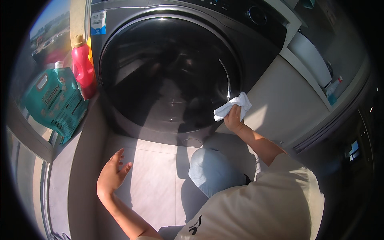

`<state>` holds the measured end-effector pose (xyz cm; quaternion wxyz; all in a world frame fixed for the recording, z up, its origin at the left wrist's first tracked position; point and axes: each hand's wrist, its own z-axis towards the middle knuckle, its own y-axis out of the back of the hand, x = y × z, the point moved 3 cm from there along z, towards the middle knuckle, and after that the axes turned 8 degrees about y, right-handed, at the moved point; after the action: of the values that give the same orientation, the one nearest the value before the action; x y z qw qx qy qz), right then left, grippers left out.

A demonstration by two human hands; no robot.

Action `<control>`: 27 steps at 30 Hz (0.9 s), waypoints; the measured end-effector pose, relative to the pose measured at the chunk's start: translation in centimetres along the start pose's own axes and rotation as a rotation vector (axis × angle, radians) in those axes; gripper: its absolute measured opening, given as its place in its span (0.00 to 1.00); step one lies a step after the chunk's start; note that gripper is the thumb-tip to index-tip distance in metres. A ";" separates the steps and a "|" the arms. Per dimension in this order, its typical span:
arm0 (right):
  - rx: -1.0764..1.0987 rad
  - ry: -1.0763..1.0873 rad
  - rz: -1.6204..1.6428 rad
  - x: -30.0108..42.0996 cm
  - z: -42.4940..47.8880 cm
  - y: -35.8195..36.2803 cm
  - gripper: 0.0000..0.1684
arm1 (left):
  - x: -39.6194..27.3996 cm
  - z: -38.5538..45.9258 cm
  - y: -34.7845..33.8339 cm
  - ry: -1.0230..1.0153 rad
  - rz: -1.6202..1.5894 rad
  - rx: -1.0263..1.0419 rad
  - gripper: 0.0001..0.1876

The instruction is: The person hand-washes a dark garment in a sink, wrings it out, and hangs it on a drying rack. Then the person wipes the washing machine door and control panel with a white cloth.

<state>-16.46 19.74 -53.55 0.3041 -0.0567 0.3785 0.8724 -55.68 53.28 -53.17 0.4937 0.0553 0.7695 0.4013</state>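
A dark grey front-loading washing machine (pixel 192 139) stands before me, its round black glass door (pixel 162 75) closed. My right hand (pixel 233 120) grips a folded white cloth (pixel 244 103) at the lower right rim of the door, just below the curved silver strip (pixel 228 81) on the glass. Whether the cloth touches the door there, I cannot tell. My left hand (pixel 112 175) hangs above the floor at the lower left, fingers apart, holding nothing. It is nearest to the low wall below the window ledge.
On the window ledge (pixel 60 159) at left stand a teal refill pouch (pixel 57 102) with a white cap and a pink bottle (pixel 82 66). A white cabinet side (pixel 295 90) borders the machine at right, with a sink (pixel 312 60) above. My bent knee (pixel 213 168) rests over the tiled floor (pixel 156 180).
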 end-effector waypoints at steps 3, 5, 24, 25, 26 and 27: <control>-0.389 0.250 0.066 2.2 6.2 2.5 0.44 | 0.2 -0.8 0.5 0.039 0.033 0.006 0.31; -0.123 0.071 0.052 2.4 12.1 5.1 0.43 | 0.2 -1.1 0.8 0.044 0.035 0.025 0.31; 0.258 0.533 0.136 29.9 38.6 -3.8 0.39 | -2.4 -3.1 1.5 -0.021 0.143 -0.082 0.32; 0.464 0.587 0.000 31.9 38.2 -0.9 0.37 | -2.3 -3.4 1.6 -0.004 0.154 -0.090 0.31; 0.510 0.667 -0.061 33.1 38.0 -2.5 0.36 | -2.3 -3.6 1.8 0.014 0.165 -0.097 0.31; 0.559 0.743 -0.127 33.8 37.3 -4.5 0.35 | -2.5 -3.9 2.0 0.029 0.159 -0.097 0.31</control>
<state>-36.32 64.52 -41.17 0.2043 -0.3041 0.6780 0.6373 -58.20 51.22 -49.35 0.4510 0.0862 0.7495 0.4769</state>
